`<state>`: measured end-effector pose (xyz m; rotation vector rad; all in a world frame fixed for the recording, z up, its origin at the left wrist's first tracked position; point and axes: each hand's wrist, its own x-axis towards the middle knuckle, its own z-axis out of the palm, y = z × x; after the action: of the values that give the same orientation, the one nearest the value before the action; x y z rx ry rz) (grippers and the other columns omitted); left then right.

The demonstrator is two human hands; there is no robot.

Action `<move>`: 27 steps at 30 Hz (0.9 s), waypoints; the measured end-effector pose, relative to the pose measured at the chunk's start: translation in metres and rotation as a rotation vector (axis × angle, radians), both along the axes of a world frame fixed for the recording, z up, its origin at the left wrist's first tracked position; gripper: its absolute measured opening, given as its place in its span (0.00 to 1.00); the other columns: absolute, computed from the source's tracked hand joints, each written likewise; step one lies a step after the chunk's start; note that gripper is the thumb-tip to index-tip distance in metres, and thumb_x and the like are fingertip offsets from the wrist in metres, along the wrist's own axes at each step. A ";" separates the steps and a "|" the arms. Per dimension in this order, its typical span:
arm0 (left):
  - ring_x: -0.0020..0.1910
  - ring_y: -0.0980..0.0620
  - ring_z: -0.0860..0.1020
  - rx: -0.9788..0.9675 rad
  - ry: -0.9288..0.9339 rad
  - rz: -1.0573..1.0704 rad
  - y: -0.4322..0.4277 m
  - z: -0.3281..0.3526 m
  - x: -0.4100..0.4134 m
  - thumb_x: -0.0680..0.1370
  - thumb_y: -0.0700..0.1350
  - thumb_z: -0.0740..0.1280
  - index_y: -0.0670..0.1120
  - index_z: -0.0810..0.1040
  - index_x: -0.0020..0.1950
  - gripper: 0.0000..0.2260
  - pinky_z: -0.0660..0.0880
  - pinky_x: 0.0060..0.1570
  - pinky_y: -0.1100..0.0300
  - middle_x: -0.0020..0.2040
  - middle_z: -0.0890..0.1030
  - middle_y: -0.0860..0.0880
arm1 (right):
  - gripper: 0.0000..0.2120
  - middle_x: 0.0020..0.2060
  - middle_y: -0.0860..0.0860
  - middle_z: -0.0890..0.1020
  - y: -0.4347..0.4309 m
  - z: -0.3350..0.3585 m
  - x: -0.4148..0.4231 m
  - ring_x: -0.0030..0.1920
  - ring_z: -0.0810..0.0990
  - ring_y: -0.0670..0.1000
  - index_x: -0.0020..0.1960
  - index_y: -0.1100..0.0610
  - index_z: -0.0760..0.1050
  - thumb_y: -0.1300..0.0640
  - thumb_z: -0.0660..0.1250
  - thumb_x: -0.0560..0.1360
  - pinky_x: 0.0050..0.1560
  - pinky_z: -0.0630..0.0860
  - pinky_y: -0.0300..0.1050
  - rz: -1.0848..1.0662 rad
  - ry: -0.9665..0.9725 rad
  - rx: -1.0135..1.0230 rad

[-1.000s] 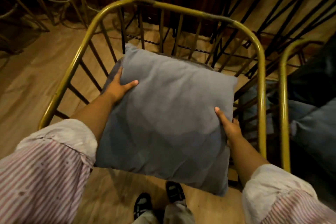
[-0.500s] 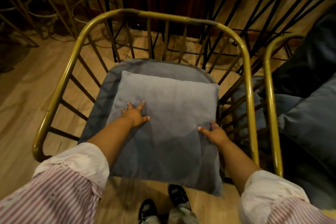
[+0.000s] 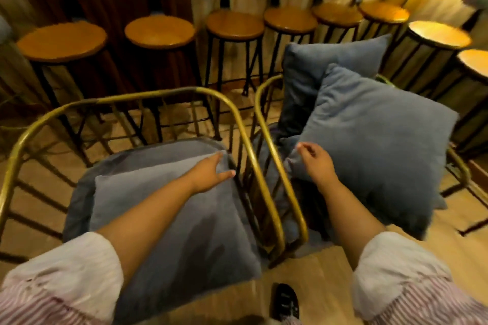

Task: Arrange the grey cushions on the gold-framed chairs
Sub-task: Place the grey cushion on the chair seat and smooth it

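Note:
A grey cushion (image 3: 163, 221) lies flat on the seat pad of the left gold-framed chair (image 3: 126, 100). My left hand (image 3: 211, 173) rests flat on its far right corner, fingers spread. On the right gold-framed chair (image 3: 266, 119) a large grey cushion (image 3: 375, 145) leans tilted, and another grey cushion (image 3: 324, 68) stands upright behind it. My right hand (image 3: 315, 163) pinches the near left corner of the tilted cushion.
A row of round wooden bar stools (image 3: 235, 24) with black metal legs lines the wall behind both chairs. More stools (image 3: 438, 34) curve round at the right. The floor is light wood, and my shoe (image 3: 285, 301) shows at the bottom.
The view swung right and up, bringing the second chair into view. My right hand left the first cushion and took the corner of the tilted one. My left hand slid to the first cushion's far corner.

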<state>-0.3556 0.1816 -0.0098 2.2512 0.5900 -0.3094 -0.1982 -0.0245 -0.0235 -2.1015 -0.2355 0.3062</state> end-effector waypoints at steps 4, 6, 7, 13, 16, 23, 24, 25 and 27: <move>0.73 0.43 0.66 -0.069 -0.096 -0.034 -0.051 0.022 0.076 0.78 0.50 0.64 0.41 0.59 0.75 0.30 0.65 0.67 0.56 0.75 0.65 0.41 | 0.20 0.63 0.61 0.77 -0.061 0.024 0.066 0.63 0.74 0.61 0.64 0.63 0.73 0.52 0.64 0.78 0.63 0.70 0.52 -0.164 -0.072 0.028; 0.72 0.42 0.67 -0.078 -0.127 -0.015 -0.077 0.023 0.117 0.77 0.50 0.65 0.40 0.59 0.76 0.31 0.67 0.66 0.54 0.74 0.66 0.40 | 0.21 0.66 0.61 0.74 -0.094 0.026 0.099 0.66 0.71 0.60 0.66 0.63 0.71 0.52 0.64 0.77 0.66 0.67 0.53 -0.218 -0.103 0.036; 0.72 0.44 0.68 -0.089 -0.159 -0.015 -0.091 0.022 0.140 0.77 0.50 0.66 0.40 0.60 0.75 0.30 0.67 0.64 0.56 0.73 0.67 0.40 | 0.22 0.67 0.61 0.72 -0.113 0.025 0.116 0.68 0.70 0.60 0.67 0.63 0.70 0.52 0.65 0.77 0.68 0.66 0.53 -0.242 -0.098 0.033; 0.73 0.42 0.66 -0.115 -0.223 0.007 -0.158 -0.008 0.272 0.74 0.59 0.66 0.43 0.60 0.76 0.36 0.64 0.71 0.53 0.74 0.66 0.41 | 0.31 0.70 0.64 0.69 -0.216 -0.019 0.221 0.71 0.66 0.63 0.71 0.63 0.66 0.48 0.68 0.74 0.70 0.62 0.53 -0.393 -0.010 -0.112; 0.76 0.39 0.59 0.013 -0.148 -0.033 -0.177 -0.036 0.326 0.73 0.64 0.63 0.50 0.54 0.78 0.39 0.60 0.73 0.44 0.78 0.57 0.41 | 0.39 0.77 0.58 0.54 -0.250 -0.043 0.248 0.76 0.54 0.61 0.76 0.52 0.55 0.42 0.68 0.72 0.75 0.54 0.57 -0.444 0.064 -0.198; 0.77 0.34 0.47 0.103 -0.034 0.174 -0.192 -0.072 0.389 0.65 0.69 0.67 0.59 0.38 0.77 0.50 0.53 0.71 0.32 0.79 0.42 0.40 | 0.59 0.77 0.54 0.55 -0.289 -0.083 0.284 0.75 0.58 0.60 0.77 0.45 0.42 0.32 0.73 0.58 0.73 0.60 0.61 -0.467 0.232 0.037; 0.77 0.34 0.48 0.075 -0.041 0.198 -0.188 -0.079 0.394 0.63 0.69 0.69 0.60 0.38 0.76 0.53 0.53 0.71 0.32 0.79 0.42 0.40 | 0.61 0.77 0.54 0.56 -0.291 -0.086 0.286 0.75 0.60 0.60 0.77 0.43 0.42 0.30 0.73 0.55 0.72 0.61 0.61 -0.470 0.255 0.081; 0.77 0.34 0.49 0.045 -0.041 0.228 -0.185 -0.080 0.395 0.60 0.69 0.71 0.60 0.38 0.76 0.56 0.54 0.71 0.33 0.79 0.43 0.41 | 0.63 0.77 0.54 0.58 -0.292 -0.088 0.288 0.74 0.61 0.60 0.77 0.42 0.41 0.29 0.73 0.53 0.72 0.62 0.62 -0.474 0.280 0.107; 0.77 0.38 0.53 -0.046 -0.057 0.301 -0.178 -0.084 0.398 0.54 0.68 0.75 0.59 0.39 0.76 0.62 0.57 0.73 0.37 0.80 0.47 0.43 | 0.60 0.76 0.55 0.60 -0.297 -0.092 0.291 0.73 0.63 0.61 0.76 0.42 0.42 0.31 0.74 0.55 0.71 0.64 0.61 -0.483 0.323 0.153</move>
<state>0.0422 0.0036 -0.0940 2.0830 0.8693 -0.1050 0.0933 -0.3212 -0.1159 -1.8544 0.4229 0.3175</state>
